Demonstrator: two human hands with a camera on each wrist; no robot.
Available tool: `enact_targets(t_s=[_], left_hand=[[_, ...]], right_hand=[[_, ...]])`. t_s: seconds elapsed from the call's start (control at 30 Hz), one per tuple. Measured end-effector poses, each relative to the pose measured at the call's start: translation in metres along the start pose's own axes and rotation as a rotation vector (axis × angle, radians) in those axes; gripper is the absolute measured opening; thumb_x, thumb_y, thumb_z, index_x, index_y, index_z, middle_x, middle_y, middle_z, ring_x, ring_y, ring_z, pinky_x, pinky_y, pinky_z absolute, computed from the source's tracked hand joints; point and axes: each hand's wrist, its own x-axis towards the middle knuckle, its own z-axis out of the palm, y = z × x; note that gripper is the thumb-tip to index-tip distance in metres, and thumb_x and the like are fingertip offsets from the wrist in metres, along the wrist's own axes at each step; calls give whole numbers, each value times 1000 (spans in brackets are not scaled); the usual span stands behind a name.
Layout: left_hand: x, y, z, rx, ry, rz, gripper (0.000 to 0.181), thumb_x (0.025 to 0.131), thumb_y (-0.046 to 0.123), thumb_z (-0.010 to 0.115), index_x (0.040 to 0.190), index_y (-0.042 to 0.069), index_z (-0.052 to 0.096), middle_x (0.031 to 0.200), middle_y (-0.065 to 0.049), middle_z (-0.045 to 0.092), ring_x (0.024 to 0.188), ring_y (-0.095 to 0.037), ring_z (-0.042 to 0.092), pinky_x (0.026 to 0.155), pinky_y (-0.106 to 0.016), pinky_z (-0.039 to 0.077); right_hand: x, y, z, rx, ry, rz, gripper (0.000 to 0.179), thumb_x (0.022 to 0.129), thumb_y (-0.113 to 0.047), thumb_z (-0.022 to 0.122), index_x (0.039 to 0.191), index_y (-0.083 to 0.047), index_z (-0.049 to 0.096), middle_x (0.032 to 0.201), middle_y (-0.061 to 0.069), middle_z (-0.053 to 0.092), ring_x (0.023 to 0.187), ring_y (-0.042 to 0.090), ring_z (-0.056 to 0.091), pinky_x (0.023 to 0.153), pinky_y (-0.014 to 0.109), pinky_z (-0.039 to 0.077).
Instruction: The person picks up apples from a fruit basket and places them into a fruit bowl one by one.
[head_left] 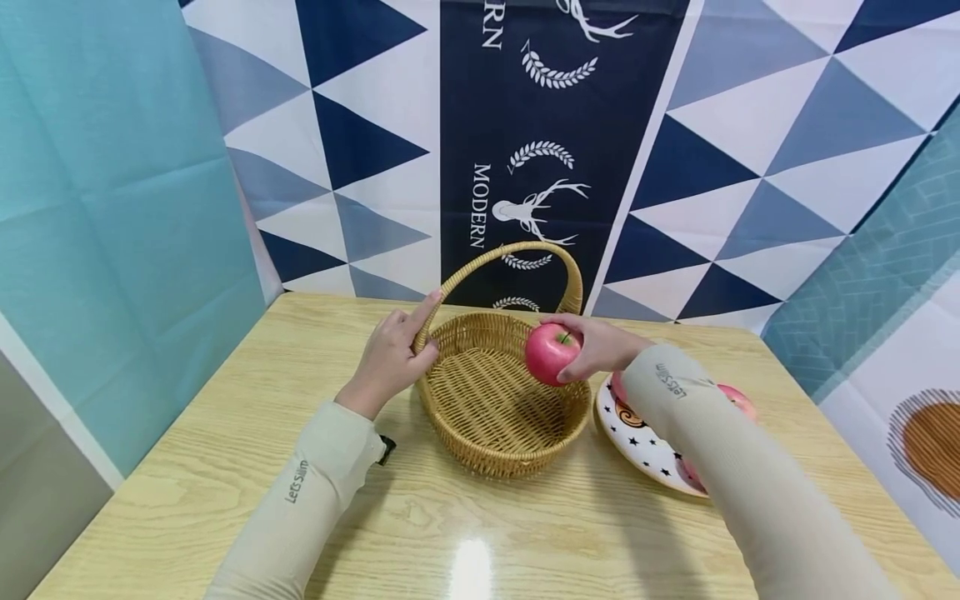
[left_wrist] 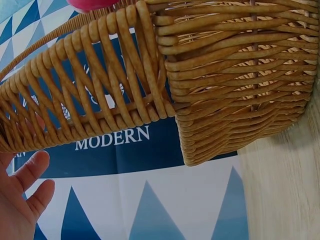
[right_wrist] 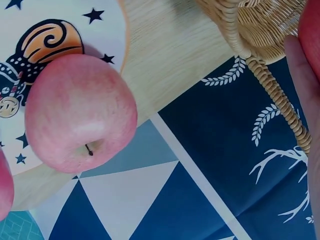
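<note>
A red apple (head_left: 550, 357) with a short dark stem is gripped by my right hand (head_left: 606, 345), raised over the right part of the round wicker basket (head_left: 468, 450). Woven slats show across the basket's bottom. My left hand (head_left: 388, 357) holds the left base of its arched handle (head_left: 517, 247) between thumb and forefinger. In the left wrist view, two of the fingers (left_wrist: 36, 167) lie loose below the woven handle. At the right, a white plate (head_left: 633, 446) with dark stars bears more apples, partly hidden behind my right sleeve; one pinkish apple (right_wrist: 82, 115) shows whole in the right wrist view.
Basket and plate stand side by side on a light wooden table (head_left: 247, 417). Behind the table's back edge hangs a patterned cloth (head_left: 375, 142) with triangles and deer heads. A pale teal curtain (head_left: 112, 183) hangs at the left.
</note>
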Motion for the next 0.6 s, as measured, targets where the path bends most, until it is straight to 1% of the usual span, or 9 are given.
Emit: enact_targets(t_s=[0.13, 0.27, 0.33, 0.43, 0.6], left_hand=[[0, 1, 0, -12, 0, -3, 63, 79, 13, 53, 142, 10, 46, 69, -11, 47, 71, -28, 46, 62, -42, 37], [0, 1, -1, -4, 8, 5, 63, 79, 14, 53, 142, 9, 46, 69, -12, 48, 70, -29, 46, 61, -42, 38], [0, 1, -2, 2, 17, 8, 63, 79, 15, 53, 141, 10, 47, 69, -13, 48, 70, -29, 46, 61, -43, 38], [-1, 2, -3, 6, 28, 8, 63, 79, 15, 53, 141, 10, 48, 69, -13, 48, 69, -29, 46, 61, -43, 38], [-2, 2, 0, 1, 23, 16, 62, 79, 14, 52, 141, 8, 47, 69, -13, 47, 69, -30, 45, 61, -44, 37]], right_hand=[[-10, 4, -2, -38, 10, -9, 88, 63, -18, 75, 142, -6, 38, 127, 20, 47, 107, 35, 50, 85, 42, 48], [-20, 8, -3, -97, 37, -32, 87, 60, -20, 75, 139, -7, 41, 127, 20, 47, 105, 35, 51, 84, 44, 48], [-24, 10, -3, -112, 35, -43, 88, 60, -22, 76, 139, -6, 41, 128, 20, 48, 106, 35, 51, 85, 45, 48], [-31, 12, -3, -113, 16, -54, 89, 61, -21, 77, 140, -3, 40, 127, 19, 49, 108, 34, 51, 86, 44, 48], [-48, 16, -8, -105, 0, -36, 86, 61, -18, 77, 137, 0, 40, 123, 19, 50, 104, 32, 52, 81, 37, 49]])
